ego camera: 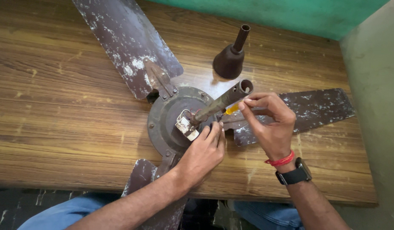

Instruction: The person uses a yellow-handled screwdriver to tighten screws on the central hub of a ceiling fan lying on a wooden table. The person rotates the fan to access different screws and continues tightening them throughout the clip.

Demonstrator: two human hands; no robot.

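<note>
1. We see a brown ceiling fan motor housing (163, 121) lying on a wooden table (56, 85), with its down rod (220, 102) rising at a tilt toward the upper right.
2. Three paint-flecked brown blades are attached to the housing: one (124, 40) runs to the upper left, one (310, 108) to the right, and one (156, 191) hangs over the near table edge.
3. A small white capacitor block (186, 127), box-shaped with wires looping above it, sits on the housing at the base of the rod. We cannot make out any label on it.
4. Our left hand (203, 153) rests on the housing just right of the capacitor block, fingers curled downward; we cannot tell whether they grip anything.
5. Our right hand (269, 121) is pinched closed, thumb and forefinger meeting around a yellow-handled screwdriver (232, 109) just beside the rod's upper end.
6. The right wrist carries a red thread band (281, 161) and a black wristwatch (296, 172).
7. A brown cone-shaped canopy cover (231, 55) stands upright on the table beyond the rod, apart from both hands.
8. A green wall (291, 12) borders the far table edge.
</note>
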